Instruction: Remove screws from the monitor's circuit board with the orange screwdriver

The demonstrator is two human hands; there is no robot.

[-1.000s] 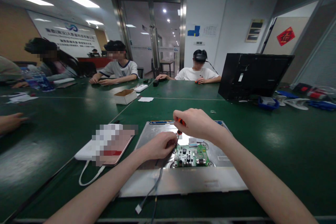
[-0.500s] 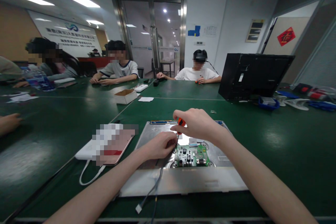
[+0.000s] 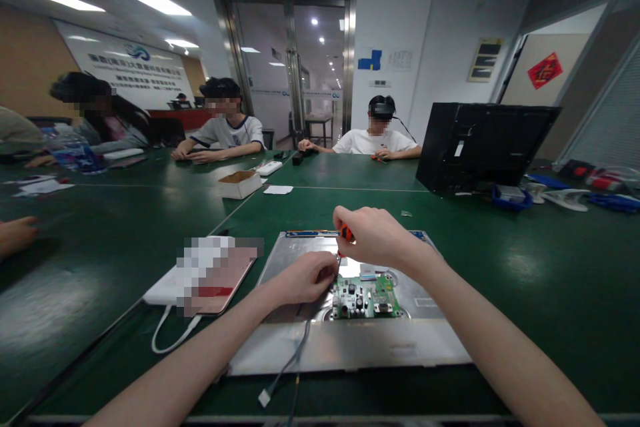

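My right hand (image 3: 373, 235) is closed around the orange-and-black handle of a screwdriver (image 3: 346, 233). Its thin shaft points down at the upper left corner of a green circuit board (image 3: 371, 296). The board lies on the silvery back of a flat display panel (image 3: 430, 340). My left hand (image 3: 309, 276) rests on the panel just left of the board, fingers curled together beside the screwdriver's tip. Whatever those fingers pinch is hidden. A dark cable (image 3: 285, 368) with a white plug runs from under that hand over the panel's front edge.
Left of the panel lie a white power bank (image 3: 165, 287) and a pink phone (image 3: 235, 280) joined by a white cord. Farther back stand a small open box (image 3: 239, 184) and a black monitor (image 3: 485, 147). Co-workers sit across the green table (image 3: 540, 293); another person's hand (image 3: 19, 235) enters at left.
My right fingers have drawn in more tightly around the screwdriver handle, and the hand has turned slightly. My left hand stays where it was.
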